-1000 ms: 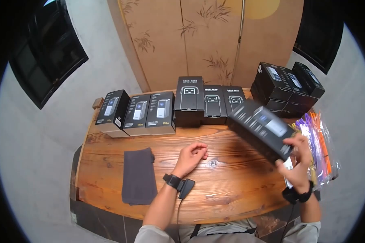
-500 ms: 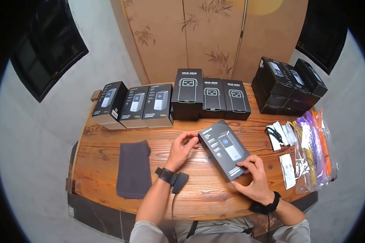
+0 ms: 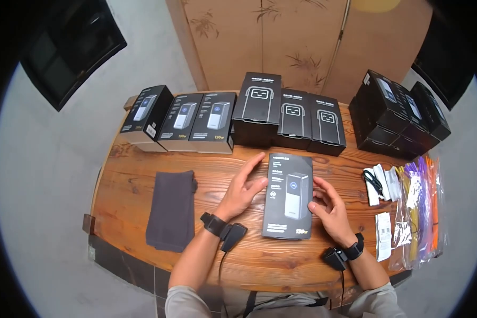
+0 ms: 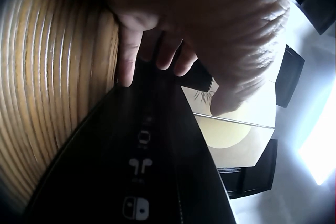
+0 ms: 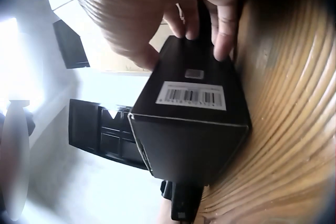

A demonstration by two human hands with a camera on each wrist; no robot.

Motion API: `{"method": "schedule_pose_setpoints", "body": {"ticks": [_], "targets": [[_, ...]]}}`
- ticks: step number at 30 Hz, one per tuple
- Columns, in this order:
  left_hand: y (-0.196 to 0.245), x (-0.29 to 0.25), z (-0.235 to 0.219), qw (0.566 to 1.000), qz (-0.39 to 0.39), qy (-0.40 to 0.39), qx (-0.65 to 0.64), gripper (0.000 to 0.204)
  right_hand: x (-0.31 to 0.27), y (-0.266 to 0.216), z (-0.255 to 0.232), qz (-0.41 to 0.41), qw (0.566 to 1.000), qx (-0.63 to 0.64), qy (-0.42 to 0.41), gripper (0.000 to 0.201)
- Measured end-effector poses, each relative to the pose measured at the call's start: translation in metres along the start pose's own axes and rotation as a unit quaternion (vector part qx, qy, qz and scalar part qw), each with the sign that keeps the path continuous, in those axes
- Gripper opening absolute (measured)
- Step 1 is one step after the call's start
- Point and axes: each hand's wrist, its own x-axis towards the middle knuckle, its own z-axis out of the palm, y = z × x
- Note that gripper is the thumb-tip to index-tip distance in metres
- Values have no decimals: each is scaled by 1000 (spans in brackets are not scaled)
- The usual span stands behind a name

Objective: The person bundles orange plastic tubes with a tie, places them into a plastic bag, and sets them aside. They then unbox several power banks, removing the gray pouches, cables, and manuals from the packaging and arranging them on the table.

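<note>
A black box (image 3: 287,196) with a picture of a grey device and "130W" on its face lies face up on the table, its long sides toward my hands. My left hand (image 3: 243,190) is along its left side, fingers extended and thumb at the edge. In the left wrist view, fingertips meet the far part of the dark side panel (image 4: 142,145), which bears small white icons. My right hand (image 3: 331,208) touches the right side with loosely bent fingers, thumb tip at the upper edge. The right wrist view shows a barcode label (image 5: 191,96) on that side.
Behind stand three similar boxes (image 3: 181,119) at left, three smiling-face boxes (image 3: 294,117) in the middle and stacked boxes (image 3: 400,114) at right. A folded grey cloth (image 3: 170,209) lies left. Cables (image 3: 379,183), a paper slip (image 3: 383,236) and bagged colourful strips (image 3: 420,209) lie right.
The right hand has brought the box from the right to the table's middle and it has turned straight. The left hand has come to its left side and its fingers have straightened.
</note>
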Motion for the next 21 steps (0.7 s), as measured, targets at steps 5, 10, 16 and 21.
{"method": "schedule_pose_setpoints", "body": {"ticks": [5,10,16,21], "targets": [[3,-1,0,1000,-12,13,2,64,9,13,0,-25,999,-23,-15,58],[1,-1,4,997,-51,41,-34,57,10,11,1,-37,997,-53,-30,54],[-5,3,10,995,-46,66,-61,43,8,15,-3,-55,995,-64,-44,51],[-22,9,10,991,36,130,5,32,10,15,-3,-70,993,-85,-46,48]]}}
